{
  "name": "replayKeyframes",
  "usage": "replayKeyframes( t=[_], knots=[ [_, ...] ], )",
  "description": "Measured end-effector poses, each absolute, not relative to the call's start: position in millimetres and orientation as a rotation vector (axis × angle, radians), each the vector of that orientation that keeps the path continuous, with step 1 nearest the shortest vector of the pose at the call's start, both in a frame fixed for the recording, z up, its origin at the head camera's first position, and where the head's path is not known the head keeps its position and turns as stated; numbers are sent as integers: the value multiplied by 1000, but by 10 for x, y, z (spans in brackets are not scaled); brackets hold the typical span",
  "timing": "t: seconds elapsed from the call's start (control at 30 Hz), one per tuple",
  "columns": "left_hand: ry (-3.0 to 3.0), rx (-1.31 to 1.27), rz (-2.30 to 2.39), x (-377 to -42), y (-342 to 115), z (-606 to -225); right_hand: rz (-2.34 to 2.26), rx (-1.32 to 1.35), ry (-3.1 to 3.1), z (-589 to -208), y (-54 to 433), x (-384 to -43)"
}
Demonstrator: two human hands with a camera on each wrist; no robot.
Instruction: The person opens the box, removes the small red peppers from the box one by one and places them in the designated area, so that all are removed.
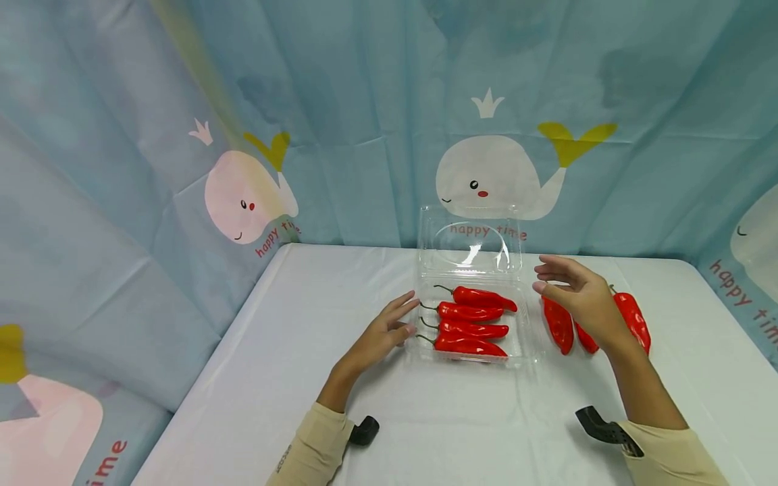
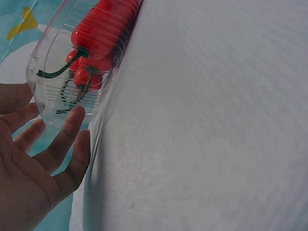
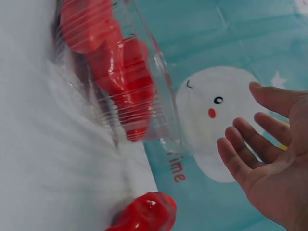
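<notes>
Several red peppers (image 1: 471, 312) with thin dark stems lie side by side in a clear plastic clamshell box (image 1: 525, 337), its lid (image 1: 471, 250) standing up at the back. At the box's left side is my left hand (image 1: 383, 334), its fingers spread near the wall and gripping nothing; in the left wrist view the fingertips meet or nearly meet the plastic. My right hand (image 1: 577, 297) hovers, empty and with fingers extended, to the right of the box. Loose red peppers (image 1: 558, 326) lie beneath and around it, partly hidden by the hand and forearm.
Another loose pepper (image 1: 633, 320) lies right of my right wrist. A white cloth (image 1: 255, 378) covers the table. Behind it hangs a blue curtain (image 1: 365, 182) with whale prints, close to the raised lid. Black wrist mounts (image 1: 365, 430) stick out from both sleeves.
</notes>
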State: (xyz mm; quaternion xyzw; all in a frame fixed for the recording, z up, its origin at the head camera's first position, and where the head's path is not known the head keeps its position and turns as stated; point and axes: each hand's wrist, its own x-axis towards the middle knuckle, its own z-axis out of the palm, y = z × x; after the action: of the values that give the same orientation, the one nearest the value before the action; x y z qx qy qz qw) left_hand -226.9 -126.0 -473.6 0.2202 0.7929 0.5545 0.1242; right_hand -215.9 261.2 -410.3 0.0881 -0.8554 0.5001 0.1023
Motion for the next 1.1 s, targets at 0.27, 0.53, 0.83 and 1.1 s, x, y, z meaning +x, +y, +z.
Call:
replayKeyframes(
  t=[0.27, 0.53, 0.83, 1.1],
  knots=[
    [2318, 648, 1603, -2272, -1261, -4739, 1478, 274, -2616, -4132, 2457, -2187],
    [2318, 653, 1610, -2273, -1265, -4745, 1542, 327, -2644, -4222, 2310, -2262],
    [2320, 641, 1607, -2273, -1262, -4731, 1536, 407, -2671, -4301, 2148, -2291],
    [2325, 635, 1601, -2269, -1251, -4713, 1390, 424, -2730, -4385, 2026, -2357]
  ],
)
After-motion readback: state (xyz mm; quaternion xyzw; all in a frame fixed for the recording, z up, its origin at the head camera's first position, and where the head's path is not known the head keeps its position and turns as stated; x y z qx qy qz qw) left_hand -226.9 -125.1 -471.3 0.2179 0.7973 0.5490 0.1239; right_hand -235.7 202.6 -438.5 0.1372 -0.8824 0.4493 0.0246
